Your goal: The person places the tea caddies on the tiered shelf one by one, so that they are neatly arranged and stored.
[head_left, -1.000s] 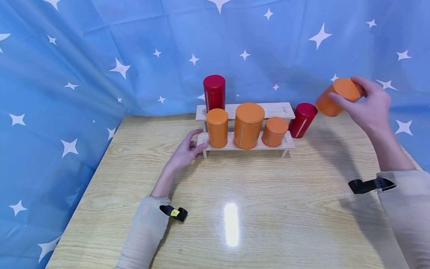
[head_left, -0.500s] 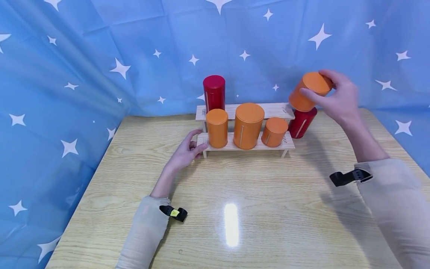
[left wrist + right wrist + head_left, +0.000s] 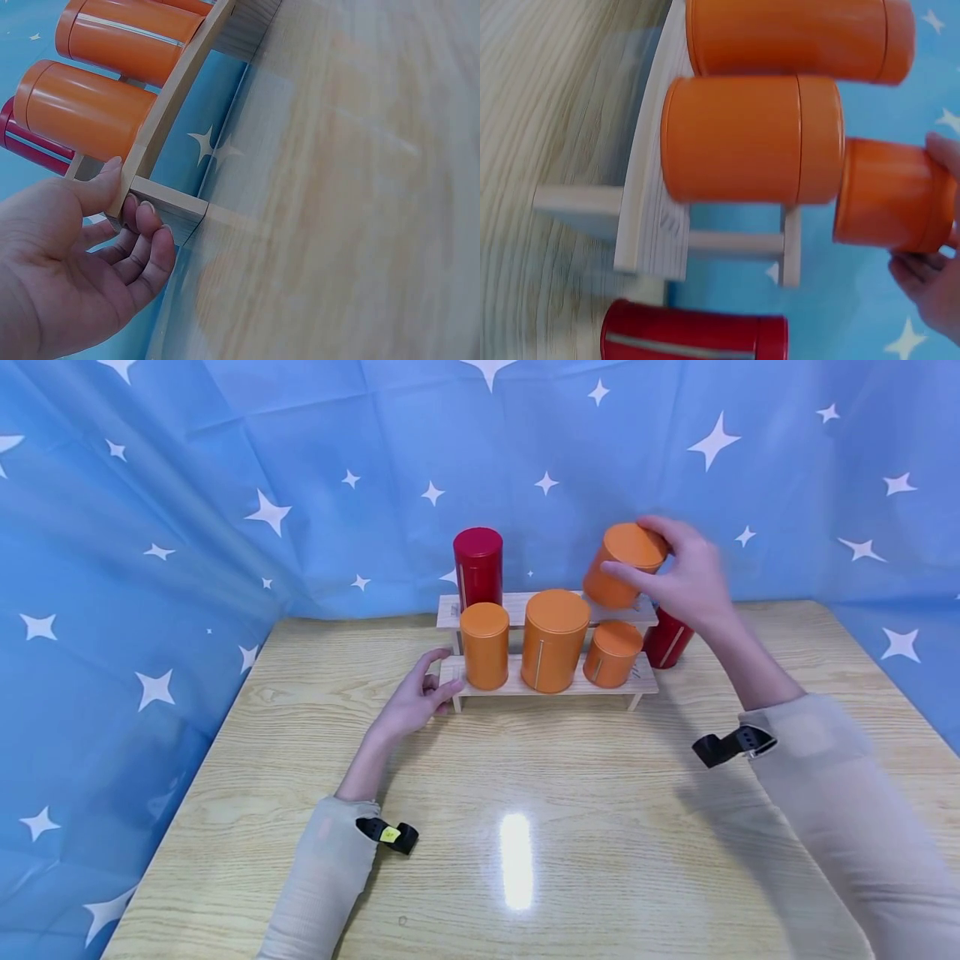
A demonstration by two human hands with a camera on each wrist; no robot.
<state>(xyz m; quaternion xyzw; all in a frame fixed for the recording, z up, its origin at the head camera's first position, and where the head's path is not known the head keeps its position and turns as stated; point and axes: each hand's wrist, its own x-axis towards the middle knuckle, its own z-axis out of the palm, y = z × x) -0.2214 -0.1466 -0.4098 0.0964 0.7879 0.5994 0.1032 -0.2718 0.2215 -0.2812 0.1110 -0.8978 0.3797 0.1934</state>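
Note:
My right hand [image 3: 686,572] grips an orange canister [image 3: 618,572] by its lid end, thumb in front, fingers behind. The canister hangs tilted over the right part of the upper tier of a two-tier wooden shelf [image 3: 547,606]. At the shelf's left end my left hand [image 3: 416,697] pinches the lower board's corner, seen closely in the left wrist view, where its thumb [image 3: 105,184] lies on the board. On the lower tier stand a slim orange canister [image 3: 485,647], a large orange canister [image 3: 555,643] and a small orange canister [image 3: 612,656]. A tall red canister [image 3: 478,568] occupies the upper tier's left.
Beside the shelf's right end, a second red canister [image 3: 667,642] stands on the wooden table [image 3: 600,827], partly behind my right hand. A blue star-patterned cloth [image 3: 360,460] hangs right behind the shelf and along the left side.
My right hand has carried the orange canister leftward, from beyond the red canister on the table to above the shelf's upper tier. The left hand stays in place.

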